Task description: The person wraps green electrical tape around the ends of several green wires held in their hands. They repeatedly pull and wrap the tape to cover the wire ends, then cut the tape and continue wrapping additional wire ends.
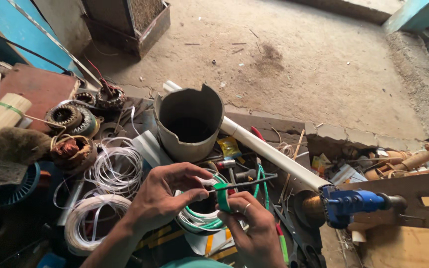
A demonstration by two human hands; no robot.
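2 hands on green tape [222, 198]: left hand [162, 196] fingers pinch its end at a thin rod [247, 182], right hand [254, 231] fingers pinch the strip; wrapping barely begun.

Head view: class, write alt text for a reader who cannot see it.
Left hand and right hand work a green strip over a coil of white and green wire, amid a cluttered workbench with a grey cylinder.

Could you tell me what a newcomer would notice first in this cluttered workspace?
Probably the two hands at centre bottom: the left hand and right hand pinch a green strip over a coil of white and green strips. Just behind stands a broken-rimmed grey pipe section, and a blue winding tool sits at right.
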